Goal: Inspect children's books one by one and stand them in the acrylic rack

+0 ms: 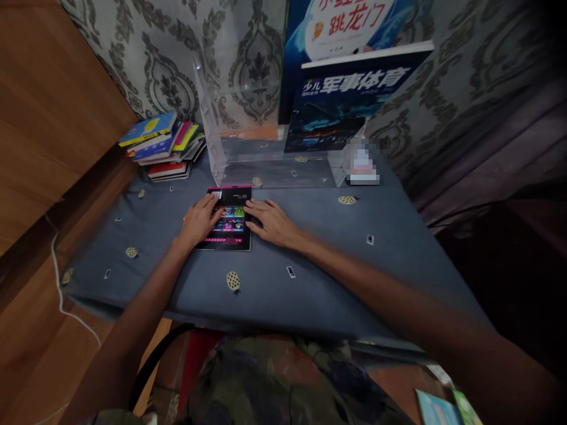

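A black book (pixel 230 241) with pink edging and small colourful pictures lies flat on the cloth-covered table, a barcode label near its far left corner. My left hand (pixel 200 221) rests on the book's left side, fingers stretched toward the far corner and thumb over the pictures. On the opposite side, my right hand (pixel 272 223) lies with fingers extended, their tips touching the book's right edge. Neither hand visibly grips the book. Just beyond it stands a clear acrylic rack (pixel 274 172), with a dark blue book (pixel 336 106) leaning upright at its right.
A stack of books (pixel 162 144) sits at the back left of the blue patterned tablecloth (pixel 328 236). Another tall blue book (pixel 349 26) stands behind the rack. A blurred-out object (pixel 364 162) is right of it. A white cable (pixel 56 271) hangs at left.
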{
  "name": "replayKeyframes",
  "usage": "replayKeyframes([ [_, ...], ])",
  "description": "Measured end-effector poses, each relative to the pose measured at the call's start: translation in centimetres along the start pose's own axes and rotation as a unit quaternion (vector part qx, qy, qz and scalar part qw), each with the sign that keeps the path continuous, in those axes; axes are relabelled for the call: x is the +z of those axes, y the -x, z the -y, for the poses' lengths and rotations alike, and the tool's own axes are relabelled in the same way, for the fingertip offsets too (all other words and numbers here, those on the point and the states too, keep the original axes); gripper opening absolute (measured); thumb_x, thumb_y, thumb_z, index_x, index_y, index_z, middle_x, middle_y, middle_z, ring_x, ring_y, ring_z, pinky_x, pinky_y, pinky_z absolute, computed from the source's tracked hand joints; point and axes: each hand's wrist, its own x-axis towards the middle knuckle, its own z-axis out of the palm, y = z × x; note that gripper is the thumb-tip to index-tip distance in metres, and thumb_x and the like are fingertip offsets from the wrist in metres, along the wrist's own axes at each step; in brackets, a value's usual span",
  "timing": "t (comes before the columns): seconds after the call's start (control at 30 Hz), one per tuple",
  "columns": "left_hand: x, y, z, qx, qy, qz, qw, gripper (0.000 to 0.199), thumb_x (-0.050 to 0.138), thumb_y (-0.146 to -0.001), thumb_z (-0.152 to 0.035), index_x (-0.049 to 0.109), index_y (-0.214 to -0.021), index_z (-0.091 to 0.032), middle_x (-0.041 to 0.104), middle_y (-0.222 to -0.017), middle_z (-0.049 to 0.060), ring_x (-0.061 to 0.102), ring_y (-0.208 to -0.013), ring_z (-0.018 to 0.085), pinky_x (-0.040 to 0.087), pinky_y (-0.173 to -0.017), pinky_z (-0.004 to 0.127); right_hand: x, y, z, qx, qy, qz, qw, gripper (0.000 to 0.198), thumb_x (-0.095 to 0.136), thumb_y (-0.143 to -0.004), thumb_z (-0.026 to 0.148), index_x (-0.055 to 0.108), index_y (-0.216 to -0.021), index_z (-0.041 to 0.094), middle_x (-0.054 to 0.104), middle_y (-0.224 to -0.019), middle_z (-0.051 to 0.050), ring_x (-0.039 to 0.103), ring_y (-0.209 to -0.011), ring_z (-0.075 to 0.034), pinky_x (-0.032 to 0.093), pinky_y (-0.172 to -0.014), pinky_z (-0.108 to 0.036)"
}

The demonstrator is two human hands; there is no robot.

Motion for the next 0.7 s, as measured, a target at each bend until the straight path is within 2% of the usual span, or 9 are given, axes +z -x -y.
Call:
replayKeyframes([
  [0.23,0.5,0.2,0.2,0.006,0.003,-0.024,1.000,0.041,0.050,-0.101,-0.034,0.055,-0.138,-0.016,0.053,-0.148,0.015,0.048,-0.139,0.026,0.041,-0.113,0.048,-0.5,4.6,2.5,-0.088,-0.045,-0.022,0.995,0.034,0.053,-0.097,0.024,0.066,-0.128,0.022,0.065,-0.137,-0.010,0.049,-0.138,-0.028,0.031,-0.115,-0.060],
  [0.33,0.4,0.1,0.1,0.006,0.001,-0.035,0.999,0.040,0.052,-0.100,-0.033,0.057,-0.136,-0.015,0.055,-0.146,0.015,0.050,-0.138,0.027,0.042,-0.111,0.047,-0.6,6.1,3.4,-0.135,-0.080,-0.024,0.987,0.029,0.051,-0.098,0.022,0.071,-0.119,0.020,0.071,-0.126,-0.009,0.058,-0.129,-0.024,0.038,-0.113,-0.054],
  [0.43,-0.4,0.3,-0.4,0.018,-0.014,-0.049,0.999,0.034,0.055,-0.099,-0.031,0.063,-0.127,-0.014,0.060,-0.141,0.016,0.057,-0.130,0.030,0.045,-0.107,0.048,-0.6,6.5,3.6,-0.129,-0.120,-0.033,0.984,0.031,0.049,-0.098,0.019,0.070,-0.121,0.018,0.072,-0.121,-0.011,0.061,-0.122,-0.023,0.047,-0.106,-0.047],
  [0.5,-1.4,1.0,-1.1,0.063,-0.017,-0.053,0.996,0.028,0.054,-0.100,-0.032,0.068,-0.116,-0.015,0.067,-0.129,0.015,0.063,-0.118,0.029,0.047,-0.102,0.048,-0.6,6.5,3.4,-0.101,-0.146,-0.034,0.984,0.035,0.048,-0.097,0.017,0.066,-0.127,0.019,0.071,-0.123,-0.011,0.061,-0.121,-0.022,0.049,-0.104,-0.045],
  [0.6,-3.0,3.1,-2.8,0.184,0.029,-0.029,0.982,0.030,0.051,-0.101,-0.039,0.070,-0.109,-0.017,0.072,-0.110,0.010,0.066,-0.104,0.024,0.052,-0.092,0.042,-0.6,6.4,2.9,-0.075,-0.188,-0.023,0.979,0.041,0.045,-0.098,0.016,0.057,-0.137,0.020,0.070,-0.126,-0.009,0.061,-0.120,-0.022,0.049,-0.104,-0.045],
  [0.7,-3.8,5.4,-4.5,0.269,0.039,-0.009,0.962,0.035,0.053,-0.100,-0.044,0.067,-0.115,-0.016,0.069,-0.112,0.010,0.065,-0.104,0.024,0.054,-0.090,0.040,-0.7,6.5,2.6,-0.058,-0.223,-0.019,0.973,0.047,0.043,-0.097,0.014,0.048,-0.143,0.022,0.070,-0.125,-0.007,0.060,-0.122,-0.022,0.046,-0.106,-0.046],
])
